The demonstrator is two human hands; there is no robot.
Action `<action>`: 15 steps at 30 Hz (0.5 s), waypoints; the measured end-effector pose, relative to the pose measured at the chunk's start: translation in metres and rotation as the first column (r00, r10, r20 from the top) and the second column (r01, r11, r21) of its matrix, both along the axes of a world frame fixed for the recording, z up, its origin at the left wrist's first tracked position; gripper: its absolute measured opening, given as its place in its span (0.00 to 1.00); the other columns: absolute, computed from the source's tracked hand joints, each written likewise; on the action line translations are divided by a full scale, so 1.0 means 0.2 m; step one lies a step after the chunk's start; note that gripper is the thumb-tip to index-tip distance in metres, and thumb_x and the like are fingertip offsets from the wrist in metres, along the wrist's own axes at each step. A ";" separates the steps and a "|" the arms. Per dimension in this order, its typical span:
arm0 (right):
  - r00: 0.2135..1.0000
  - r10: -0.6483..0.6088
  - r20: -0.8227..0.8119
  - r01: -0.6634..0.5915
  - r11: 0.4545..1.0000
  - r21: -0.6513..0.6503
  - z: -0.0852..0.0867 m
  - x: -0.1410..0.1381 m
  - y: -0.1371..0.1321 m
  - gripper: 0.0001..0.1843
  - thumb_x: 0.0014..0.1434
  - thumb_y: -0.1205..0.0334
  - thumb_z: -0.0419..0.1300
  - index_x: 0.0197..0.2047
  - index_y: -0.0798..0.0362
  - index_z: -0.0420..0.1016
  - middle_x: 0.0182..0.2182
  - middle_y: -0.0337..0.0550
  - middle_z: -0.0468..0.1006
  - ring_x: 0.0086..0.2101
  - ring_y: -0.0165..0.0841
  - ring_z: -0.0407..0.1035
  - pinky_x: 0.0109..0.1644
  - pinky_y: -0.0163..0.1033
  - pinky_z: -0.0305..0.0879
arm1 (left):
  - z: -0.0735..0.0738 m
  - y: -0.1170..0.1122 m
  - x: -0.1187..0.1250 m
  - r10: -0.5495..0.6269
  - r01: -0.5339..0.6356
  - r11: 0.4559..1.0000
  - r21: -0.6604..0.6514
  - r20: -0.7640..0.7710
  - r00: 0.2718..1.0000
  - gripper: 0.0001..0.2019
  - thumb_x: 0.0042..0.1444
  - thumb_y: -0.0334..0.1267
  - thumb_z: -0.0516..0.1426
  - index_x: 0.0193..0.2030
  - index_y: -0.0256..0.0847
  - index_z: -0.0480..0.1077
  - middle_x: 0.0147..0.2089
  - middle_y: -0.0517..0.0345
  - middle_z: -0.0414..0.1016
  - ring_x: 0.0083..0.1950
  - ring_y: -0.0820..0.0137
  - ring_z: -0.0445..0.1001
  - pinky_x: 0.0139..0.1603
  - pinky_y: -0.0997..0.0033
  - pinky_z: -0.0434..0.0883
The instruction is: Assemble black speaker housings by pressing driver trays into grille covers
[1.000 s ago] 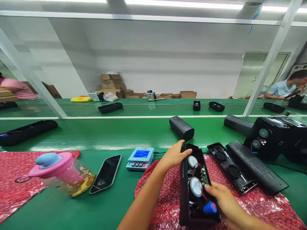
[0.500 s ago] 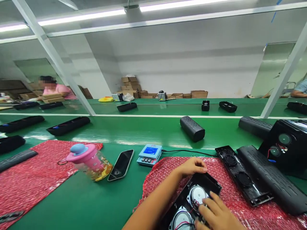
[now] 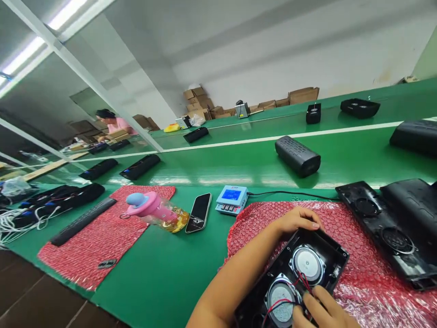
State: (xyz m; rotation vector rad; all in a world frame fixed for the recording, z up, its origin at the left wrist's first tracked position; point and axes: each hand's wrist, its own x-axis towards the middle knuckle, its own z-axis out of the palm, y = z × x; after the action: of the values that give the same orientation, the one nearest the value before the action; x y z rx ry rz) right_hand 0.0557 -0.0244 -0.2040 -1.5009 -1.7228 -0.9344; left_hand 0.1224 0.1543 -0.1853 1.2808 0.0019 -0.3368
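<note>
An open black speaker housing (image 3: 327, 248) with two round silver drivers and red wires lies on a red bubble-wrap sheet (image 3: 358, 291) at the bottom right. My left hand (image 3: 297, 221) grips the housing's far edge, fingers curled over the rim. My right hand (image 3: 322, 312) shows only partly at the bottom edge, fingertips pressed on the wires and circuit board beside the nearer driver.
A blue meter (image 3: 232, 199), a phone (image 3: 199, 212) and a pink-lidded bottle (image 3: 155, 212) lie to the left. Black speaker shells (image 3: 385, 228) sit on the right, a finished speaker (image 3: 297, 156) behind. Another red sheet (image 3: 102, 234) holds a black strip. A person in pink sits far left.
The view has swung left and tilted. The housing now lies flatter and nearer the bottom edge, with my left hand still on its far rim and my right hand lower in the picture.
</note>
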 end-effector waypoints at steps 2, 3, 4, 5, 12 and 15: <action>1.000 -0.004 0.003 0.004 1.000 -0.026 0.02 0.01 0.01 0.18 0.59 0.78 0.44 0.25 0.53 0.67 0.21 0.33 0.71 0.25 0.28 0.64 0.42 0.40 0.60 | 0.00 0.00 0.00 -0.015 0.015 1.000 -0.021 -0.003 1.000 0.19 0.31 0.49 0.68 0.25 0.35 0.74 0.29 0.55 0.74 0.31 0.71 0.70 0.39 0.69 0.65; 1.000 0.004 0.008 -0.004 0.999 -0.039 0.03 0.01 0.01 0.18 0.60 0.77 0.44 0.25 0.52 0.66 0.21 0.34 0.71 0.25 0.29 0.65 0.43 0.41 0.59 | 0.01 0.00 0.00 -0.020 0.020 0.999 -0.029 -0.003 1.000 0.19 0.32 0.48 0.68 0.25 0.35 0.74 0.29 0.55 0.74 0.31 0.71 0.70 0.39 0.69 0.66; 1.000 0.008 0.016 -0.007 0.999 -0.054 0.04 0.02 0.00 0.17 0.60 0.77 0.44 0.26 0.52 0.66 0.22 0.34 0.72 0.26 0.29 0.65 0.43 0.41 0.59 | 0.01 0.00 0.00 -0.023 0.023 0.999 -0.035 -0.004 1.000 0.18 0.32 0.48 0.68 0.25 0.35 0.74 0.28 0.55 0.74 0.31 0.71 0.71 0.39 0.69 0.66; 1.000 0.007 0.026 -0.005 0.998 -0.070 0.05 0.03 0.00 0.16 0.60 0.76 0.44 0.26 0.52 0.65 0.22 0.35 0.72 0.27 0.30 0.65 0.44 0.42 0.58 | 0.01 0.00 0.00 -0.025 0.024 0.999 -0.038 -0.004 1.000 0.18 0.33 0.48 0.68 0.25 0.35 0.74 0.28 0.55 0.74 0.31 0.71 0.71 0.39 0.69 0.66; 0.998 0.054 0.013 -0.050 0.978 -0.204 0.10 0.04 -0.01 0.16 0.58 0.76 0.42 0.25 0.53 0.64 0.18 0.38 0.68 0.22 0.31 0.60 0.35 0.42 0.53 | 0.01 0.00 0.00 -0.019 0.020 0.999 -0.041 0.011 1.000 0.17 0.35 0.46 0.68 0.26 0.34 0.74 0.27 0.54 0.74 0.31 0.70 0.72 0.39 0.69 0.66; 0.997 0.082 -0.002 -0.079 0.966 -0.247 0.13 0.04 -0.01 0.17 0.57 0.75 0.43 0.21 0.54 0.61 0.16 0.38 0.64 0.19 0.30 0.56 0.30 0.40 0.48 | 0.02 -0.01 0.00 -0.010 0.011 0.999 -0.038 0.019 1.000 0.16 0.35 0.46 0.67 0.26 0.34 0.74 0.27 0.54 0.75 0.31 0.70 0.71 0.39 0.69 0.66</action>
State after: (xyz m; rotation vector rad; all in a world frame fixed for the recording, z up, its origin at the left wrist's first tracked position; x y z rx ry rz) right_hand 0.0634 -0.0263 -0.1788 -1.5699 -1.9487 -0.7047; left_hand 0.1224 0.1529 -0.1819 1.2468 -0.0272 -0.3319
